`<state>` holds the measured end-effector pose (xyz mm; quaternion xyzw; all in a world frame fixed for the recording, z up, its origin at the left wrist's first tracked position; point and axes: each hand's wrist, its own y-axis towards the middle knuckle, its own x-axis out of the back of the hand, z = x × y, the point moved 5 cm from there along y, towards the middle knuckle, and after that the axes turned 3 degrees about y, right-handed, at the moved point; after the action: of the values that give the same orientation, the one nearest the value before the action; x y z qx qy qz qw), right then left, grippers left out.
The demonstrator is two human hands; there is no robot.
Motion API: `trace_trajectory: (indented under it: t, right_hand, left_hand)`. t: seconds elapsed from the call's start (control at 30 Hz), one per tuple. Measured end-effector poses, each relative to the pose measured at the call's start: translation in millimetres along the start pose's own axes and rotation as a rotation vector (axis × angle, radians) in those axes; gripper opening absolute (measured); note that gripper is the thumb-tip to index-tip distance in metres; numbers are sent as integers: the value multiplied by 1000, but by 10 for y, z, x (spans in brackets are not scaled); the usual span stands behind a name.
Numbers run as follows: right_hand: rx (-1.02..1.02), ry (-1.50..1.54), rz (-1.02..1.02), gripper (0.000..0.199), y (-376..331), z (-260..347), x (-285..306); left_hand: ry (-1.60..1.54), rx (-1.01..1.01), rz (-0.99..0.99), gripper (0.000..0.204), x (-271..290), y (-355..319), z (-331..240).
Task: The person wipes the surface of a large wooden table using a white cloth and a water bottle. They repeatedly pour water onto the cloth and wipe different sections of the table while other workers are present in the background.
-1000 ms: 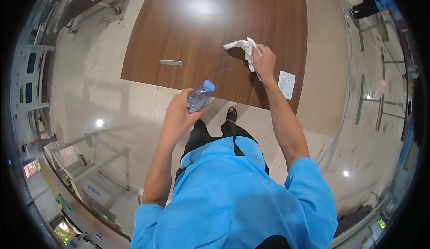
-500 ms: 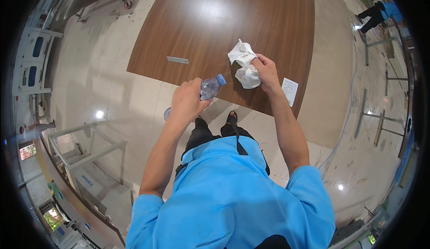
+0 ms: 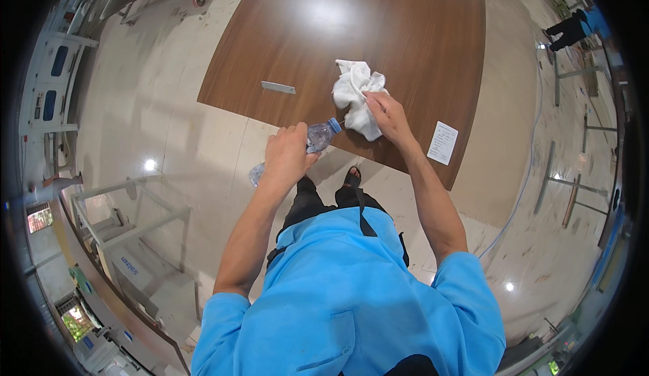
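Two holds | left hand (image 3: 285, 151) curled round clear, blue-capped bottle (image 3: 318, 137) | right hand (image 3: 388, 117) pinching white cloth (image 3: 355, 92) over brown panel (image 3: 419, 38)

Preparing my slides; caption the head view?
Left hand grips a clear bottle; right hand holds a white cloth over a brown panel.

Far left: white machine housing (image 3: 55, 83) with two dark-blue windows; lower left: pale-grey open metal frame (image 3: 145, 227), standing on glossy cream floor tiles (image 3: 223, 139); right: thin pale-blue cable (image 3: 520, 198), curving along the tiles; beyond it, slender grey metal bars (image 3: 545, 176); upper right: distant co-worker (image 3: 568, 32) in black trousers.
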<state>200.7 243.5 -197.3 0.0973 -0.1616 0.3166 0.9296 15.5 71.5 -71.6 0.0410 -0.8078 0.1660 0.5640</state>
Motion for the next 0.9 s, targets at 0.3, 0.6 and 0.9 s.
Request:
trace_trajectory:
  t: [0.3, 0.6, 0.9]
  right_hand:
    - [343, -744, 46, 35, 143, -91, 315]
    - [519, -496, 218, 20, -56, 94, -393]
    - [294, -883, -67, 54, 265, 238, -428]
  left_hand:
    - [20, 34, 0, 41, -74, -70, 324]
    - [-201, 45, -48, 47, 82, -152, 442]
    - [-989, 185, -79, 61, 246, -432, 564]
